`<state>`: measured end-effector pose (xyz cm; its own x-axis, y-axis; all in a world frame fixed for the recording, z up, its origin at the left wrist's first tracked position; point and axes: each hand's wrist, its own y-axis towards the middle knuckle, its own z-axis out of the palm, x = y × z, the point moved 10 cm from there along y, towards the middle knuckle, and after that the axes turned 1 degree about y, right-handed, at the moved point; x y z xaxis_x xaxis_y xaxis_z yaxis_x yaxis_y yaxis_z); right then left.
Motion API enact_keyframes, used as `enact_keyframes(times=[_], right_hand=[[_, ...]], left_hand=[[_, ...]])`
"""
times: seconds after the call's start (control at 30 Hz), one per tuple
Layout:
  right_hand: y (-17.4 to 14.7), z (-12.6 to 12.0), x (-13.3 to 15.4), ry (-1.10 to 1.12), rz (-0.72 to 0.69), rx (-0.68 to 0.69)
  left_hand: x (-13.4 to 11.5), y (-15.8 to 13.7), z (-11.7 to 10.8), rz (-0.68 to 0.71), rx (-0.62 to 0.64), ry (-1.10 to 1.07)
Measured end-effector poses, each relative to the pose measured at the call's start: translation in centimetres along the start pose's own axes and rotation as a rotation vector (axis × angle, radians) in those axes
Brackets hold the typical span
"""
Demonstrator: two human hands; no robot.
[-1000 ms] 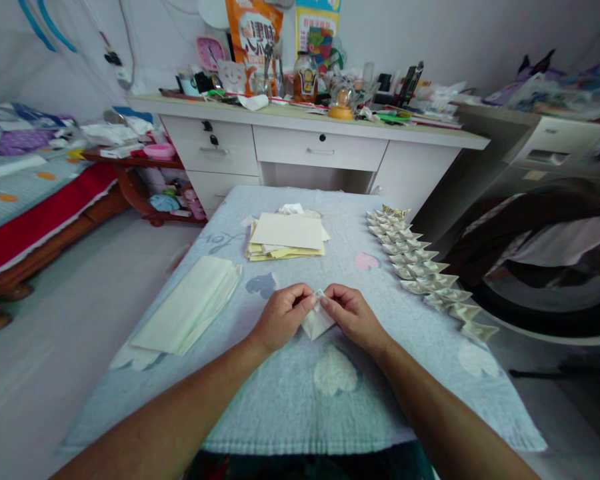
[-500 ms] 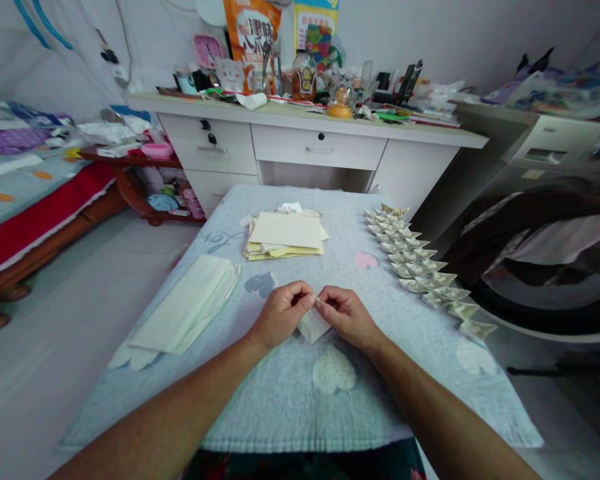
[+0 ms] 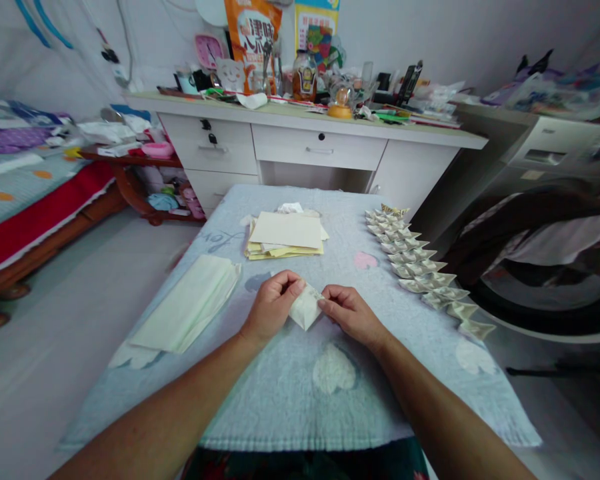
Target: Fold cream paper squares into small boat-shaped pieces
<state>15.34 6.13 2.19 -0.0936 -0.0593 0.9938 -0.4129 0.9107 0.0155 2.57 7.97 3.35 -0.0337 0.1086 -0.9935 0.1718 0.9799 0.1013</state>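
Between my hands is a small folded piece of paper, whitish, with a point facing me and faint print near its upper edge. My left hand pinches its left corner between thumb and fingers. On the opposite side, my right hand grips the right edge the same way. To the left on the cloth lies a stack of pale paper sheets. Farther back is a pile of cream and yellow paper. Folded paper boats stand in a row along the right side.
A blue cloth with heart prints covers the table. Beyond it stands a white desk crowded with a jar, a pink clock and other items. A washing machine is at the right, a bed at the left.
My hands have moved slightly apart, the left one up and to the left. The folded paper has turned and lifted a little, showing more of its face.
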Motion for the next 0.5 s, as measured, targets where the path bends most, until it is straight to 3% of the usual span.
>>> enact_keyframes(times=[0.17, 0.5], right_hand=[[0.2, -1.1, -0.3, 0.037, 0.001, -0.052], [0.5, -1.3, 0.5, 0.023, -0.049, -0.109]], left_hand=[[0.5, 0.0, 1.3, -0.115, 0.158, -0.129], [0.6, 0.0, 1.5, -0.053, 0.177, 0.105]])
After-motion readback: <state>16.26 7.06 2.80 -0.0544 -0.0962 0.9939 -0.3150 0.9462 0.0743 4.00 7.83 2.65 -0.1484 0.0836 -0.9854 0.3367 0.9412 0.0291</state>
